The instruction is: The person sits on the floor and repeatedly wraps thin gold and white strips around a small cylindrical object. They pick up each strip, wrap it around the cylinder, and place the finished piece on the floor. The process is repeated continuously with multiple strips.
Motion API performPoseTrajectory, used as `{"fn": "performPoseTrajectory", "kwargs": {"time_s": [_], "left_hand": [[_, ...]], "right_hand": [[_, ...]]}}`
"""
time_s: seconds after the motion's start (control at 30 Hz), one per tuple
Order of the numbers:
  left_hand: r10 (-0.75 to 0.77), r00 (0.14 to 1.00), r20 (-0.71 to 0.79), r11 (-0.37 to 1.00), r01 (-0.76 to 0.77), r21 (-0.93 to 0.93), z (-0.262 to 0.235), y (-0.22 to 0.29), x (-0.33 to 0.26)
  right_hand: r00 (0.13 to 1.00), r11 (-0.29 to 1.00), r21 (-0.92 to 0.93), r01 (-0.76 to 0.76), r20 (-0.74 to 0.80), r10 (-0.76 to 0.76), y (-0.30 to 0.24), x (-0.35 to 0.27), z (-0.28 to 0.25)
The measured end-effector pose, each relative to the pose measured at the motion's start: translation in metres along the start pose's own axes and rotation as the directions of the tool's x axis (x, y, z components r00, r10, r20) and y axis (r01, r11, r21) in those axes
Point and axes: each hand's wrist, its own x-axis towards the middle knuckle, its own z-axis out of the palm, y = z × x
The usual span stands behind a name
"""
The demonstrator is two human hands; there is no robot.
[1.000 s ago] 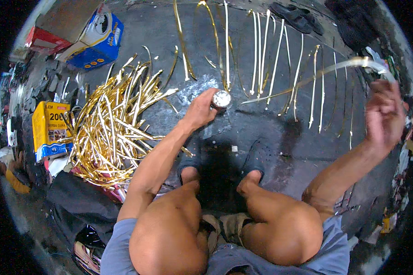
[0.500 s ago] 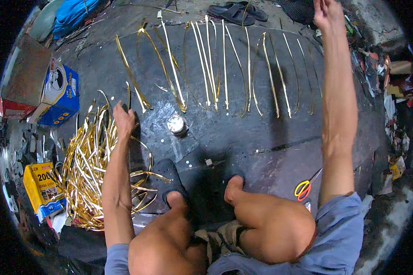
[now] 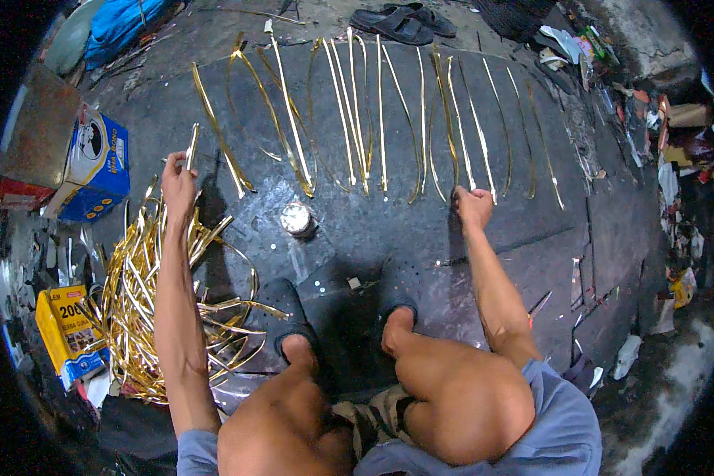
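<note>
A row of narrow shiny gold strips (image 3: pixel 382 119) lies side by side, lengthwise away from me, on the dark floor sheet (image 3: pixel 357 230). My right hand (image 3: pixel 474 208) is closed in a pinch at the near end of a gold strip (image 3: pixel 446 111) toward the row's right side. On the left, my left hand (image 3: pixel 179 186) grips a gold strip (image 3: pixel 192 147) whose end sticks up past the fingers. Below that hand lies a tangled heap of gold strips (image 3: pixel 139 293). An opened round can (image 3: pixel 297 219) with a whitish top stands between my hands, nearer the left one.
Left are a blue-and-white box (image 3: pixel 95 166) and a yellow box (image 3: pixel 70 333). Black sandals (image 3: pixel 393 25) lie beyond the row. Scraps (image 3: pixel 674 174) litter the right edge. Scissors (image 3: pixel 541 303) lie mostly hidden by my right arm. My feet in dark clogs (image 3: pixel 285 305) stand in front.
My right hand has come back from the far upper right to the near end of the row. My left hand has shifted left and raised a strip from the heap.
</note>
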Motion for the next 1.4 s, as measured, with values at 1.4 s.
{"fn": "performPoseTrajectory", "kwargs": {"time_s": [1.4], "left_hand": [[-0.213,0.705,0.676,0.953,0.301,-0.014,0.094,-0.019,-0.115]], "right_hand": [[0.554,0.759,0.383,0.527,0.522,-0.648,-0.136,-0.207,0.081]]}}
